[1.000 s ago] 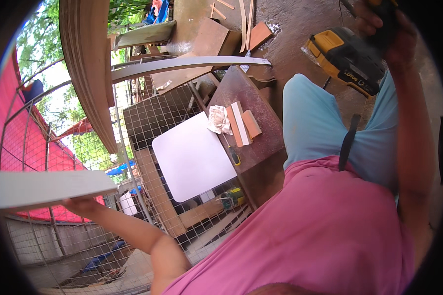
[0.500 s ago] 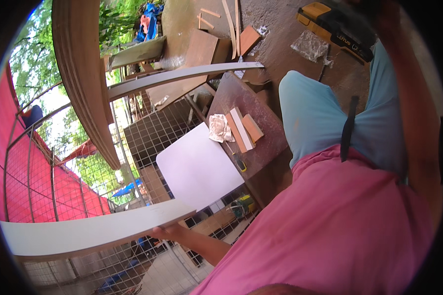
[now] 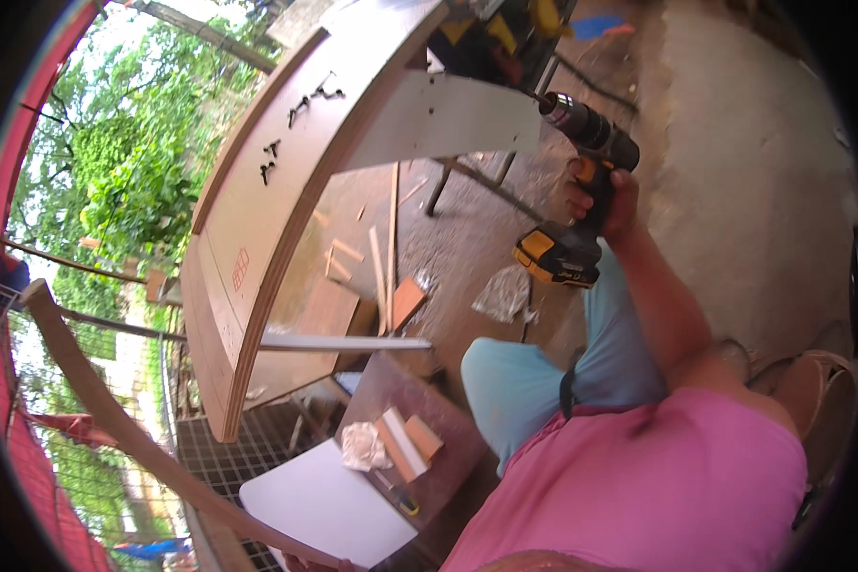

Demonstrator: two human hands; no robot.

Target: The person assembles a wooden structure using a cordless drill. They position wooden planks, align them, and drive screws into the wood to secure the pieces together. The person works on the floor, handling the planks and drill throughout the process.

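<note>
At about seven o'clock a long curved strip of brown wood [image 3: 133,448] sweeps from the fence down to the bottom edge, where the left hand [image 3: 315,564] is barely showing — I cannot tell how its fingers sit on the strip. Just right of it lies a white rectangular board [image 3: 315,505] on a wire-mesh cage [image 3: 229,453], beside a dark brown tabletop [image 3: 419,429] carrying small wood offcuts. Above, at eleven o'clock, leans a big brown plywood sheet [image 3: 286,210]. At two o'clock the right hand [image 3: 605,195] is clenched around the handle of a black-and-yellow cordless drill [image 3: 577,172], its bit touching a pale grey panel [image 3: 448,119].
</note>
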